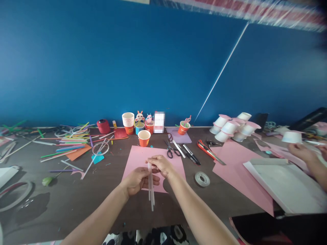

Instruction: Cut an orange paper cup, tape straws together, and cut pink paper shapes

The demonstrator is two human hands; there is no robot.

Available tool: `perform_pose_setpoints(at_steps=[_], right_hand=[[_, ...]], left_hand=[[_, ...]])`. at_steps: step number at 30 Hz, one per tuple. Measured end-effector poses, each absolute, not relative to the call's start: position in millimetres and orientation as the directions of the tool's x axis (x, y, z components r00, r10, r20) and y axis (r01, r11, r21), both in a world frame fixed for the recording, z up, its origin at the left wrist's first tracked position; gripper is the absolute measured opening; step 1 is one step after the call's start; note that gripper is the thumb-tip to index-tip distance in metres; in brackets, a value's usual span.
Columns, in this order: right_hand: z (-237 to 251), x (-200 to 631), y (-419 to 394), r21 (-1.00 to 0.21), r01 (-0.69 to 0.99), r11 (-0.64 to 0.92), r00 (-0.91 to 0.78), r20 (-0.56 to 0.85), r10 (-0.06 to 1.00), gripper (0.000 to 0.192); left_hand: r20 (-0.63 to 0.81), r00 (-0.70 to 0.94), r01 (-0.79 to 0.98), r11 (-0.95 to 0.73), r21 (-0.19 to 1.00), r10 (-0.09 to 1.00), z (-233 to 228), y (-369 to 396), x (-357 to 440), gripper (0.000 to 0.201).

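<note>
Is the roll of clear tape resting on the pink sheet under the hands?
No, the tape roll lies flat on the bare brown table, to the right of the pink sheet and apart from it.

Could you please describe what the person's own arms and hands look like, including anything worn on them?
Both arms are bare all the way to the bottom edge of the picture, with no sleeves in view. The left hand and the right hand wear no gloves, and no rings, watch or bracelets can be made out. The fingers are uncovered. A black-and-white patterned garment shows between the arms.
</note>
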State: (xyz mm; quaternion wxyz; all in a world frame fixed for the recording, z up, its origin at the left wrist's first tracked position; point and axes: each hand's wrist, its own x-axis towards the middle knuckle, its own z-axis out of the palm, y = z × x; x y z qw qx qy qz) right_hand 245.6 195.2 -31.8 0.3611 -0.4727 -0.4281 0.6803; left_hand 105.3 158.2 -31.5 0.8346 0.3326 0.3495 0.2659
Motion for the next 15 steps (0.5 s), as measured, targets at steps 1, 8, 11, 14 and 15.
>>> perform_pose_setpoints(at_steps=[1,8,11,14,15], right_hand=[[-31.9,245.7,195.3,-0.925,-0.086,-0.371,-0.294,-0.332,0.896,0.027],[-34.3,246.1,196.0,-0.934,-0.057,-0.354,-0.306,-0.321,0.896,0.027],[-35.8,246.5,196.0,-0.936,-0.048,-0.349,-0.316,-0.317,0.894,0.026],[-35.5,246.5,194.6,-0.937,-0.045,-0.346,-0.329,-0.313,0.891,0.028],[-34.8,246.4,193.9,-0.937,-0.046,-0.345,-0.332,-0.311,0.89,0.028]], left_hand=[[-0.405,0.619,-0.211,0.638,0.74,0.674,-31.5,158.8,105.4,0.034],[-0.432,0.577,-0.182,0.625,0.759,0.693,-34.0,157.8,107.5,0.029],[-0.42,0.569,-0.169,0.601,0.781,0.707,-35.1,155.8,107.5,0.028],[-0.399,0.566,-0.158,0.57,0.806,0.721,-35.5,154.5,106.8,0.03],[-0.394,0.57,-0.155,0.565,0.81,0.721,-35.3,154.4,106.5,0.031]])
